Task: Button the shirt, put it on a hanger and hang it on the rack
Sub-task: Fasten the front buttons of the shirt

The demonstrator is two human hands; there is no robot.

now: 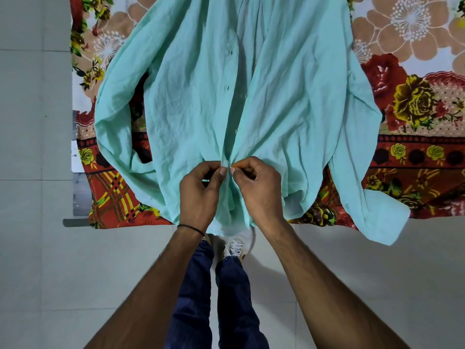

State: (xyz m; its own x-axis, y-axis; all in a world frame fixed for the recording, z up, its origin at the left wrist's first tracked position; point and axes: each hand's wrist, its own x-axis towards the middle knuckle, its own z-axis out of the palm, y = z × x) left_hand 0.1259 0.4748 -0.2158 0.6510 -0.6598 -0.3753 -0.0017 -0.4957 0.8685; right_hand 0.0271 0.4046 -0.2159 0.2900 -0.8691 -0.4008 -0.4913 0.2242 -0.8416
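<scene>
A mint-green shirt (289,91) lies spread front-up on a table, its hem and long sleeves hanging over the near edge. Its front opening runs down the middle, with small buttons showing along the placket. My left hand (198,190) pinches the left front edge near the hem between thumb and fingers. My right hand (256,187) pinches the right front edge, fingertips almost meeting the left thumb at the placket. The fabric bunches where the two hands meet. No hanger or rack is in view.
A floral cloth (415,102) in red, yellow and tan covers the table. A grey metal table edge (78,197) shows at the left. Pale floor tiles (37,273) surround my legs and white shoes (237,248) below the hem.
</scene>
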